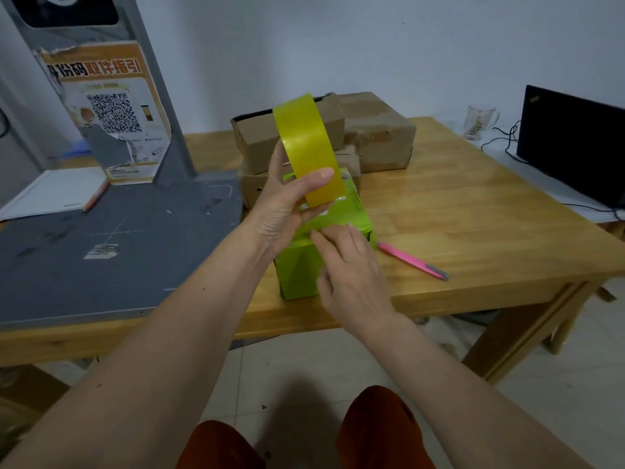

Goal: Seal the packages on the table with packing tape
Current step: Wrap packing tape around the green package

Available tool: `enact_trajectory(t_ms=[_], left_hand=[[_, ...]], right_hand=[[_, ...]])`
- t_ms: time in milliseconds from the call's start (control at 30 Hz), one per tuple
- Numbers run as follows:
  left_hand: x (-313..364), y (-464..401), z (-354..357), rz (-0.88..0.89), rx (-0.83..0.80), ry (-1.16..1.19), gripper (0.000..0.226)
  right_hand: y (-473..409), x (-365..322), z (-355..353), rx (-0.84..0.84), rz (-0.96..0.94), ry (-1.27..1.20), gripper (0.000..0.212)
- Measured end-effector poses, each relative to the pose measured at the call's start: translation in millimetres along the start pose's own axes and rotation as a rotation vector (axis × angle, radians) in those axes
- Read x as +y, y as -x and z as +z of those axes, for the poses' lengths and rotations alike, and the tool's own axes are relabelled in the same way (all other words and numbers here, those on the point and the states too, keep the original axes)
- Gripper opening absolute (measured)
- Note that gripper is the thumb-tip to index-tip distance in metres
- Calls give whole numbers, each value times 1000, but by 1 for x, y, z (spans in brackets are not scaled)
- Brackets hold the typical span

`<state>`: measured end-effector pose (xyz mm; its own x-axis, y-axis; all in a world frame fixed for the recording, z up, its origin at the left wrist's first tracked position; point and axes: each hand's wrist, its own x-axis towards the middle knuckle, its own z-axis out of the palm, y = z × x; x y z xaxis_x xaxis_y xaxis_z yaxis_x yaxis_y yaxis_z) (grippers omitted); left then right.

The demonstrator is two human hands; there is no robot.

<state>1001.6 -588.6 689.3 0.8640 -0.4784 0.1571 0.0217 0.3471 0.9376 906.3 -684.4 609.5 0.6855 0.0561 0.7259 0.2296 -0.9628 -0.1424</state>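
Left hand (287, 211) gripped the roll of yellow translucent packing tape (309, 150), thumb across the roll's outer face and fingers curled behind it. Roll stood on edge, raised above the small bright-green cardboard box (304, 265), its flat band facing the camera.

Right hand (351, 279) lay with fingers extended and flat, pressing on the near top edge of the green box just below the left hand. It gripped nothing that I could see. A tape end under those fingertips seems likely, but the strip itself was too clear to make out.

Green box stood directly under both hands, near the front edge of the light wooden table (473, 214). Its long axis ran away from the person, toward the stack of brown corrugated cartons (372, 130) just beyond the left hand (these appear unsealed or roughly closed; hard to tell).

Judgement: the coming move turns on the roll lying above and beyond the right hand's press point. Pulling the roll away along the box's long axis would lay tape over the top seam while the right hand anchors the near end. Left hand is the nearer one to the far edge.

Pink-handled utility knife (411, 260) lay on the table just to the right of the right hand, within easy reach for cutting.
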Motion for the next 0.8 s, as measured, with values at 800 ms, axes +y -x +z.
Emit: enact_trajectory(t_ms=[800], left_hand=[[32,65,-84,97,151,-36,95]], right_hand=[[-77,-111,5,-50,1124,-1410,21]])
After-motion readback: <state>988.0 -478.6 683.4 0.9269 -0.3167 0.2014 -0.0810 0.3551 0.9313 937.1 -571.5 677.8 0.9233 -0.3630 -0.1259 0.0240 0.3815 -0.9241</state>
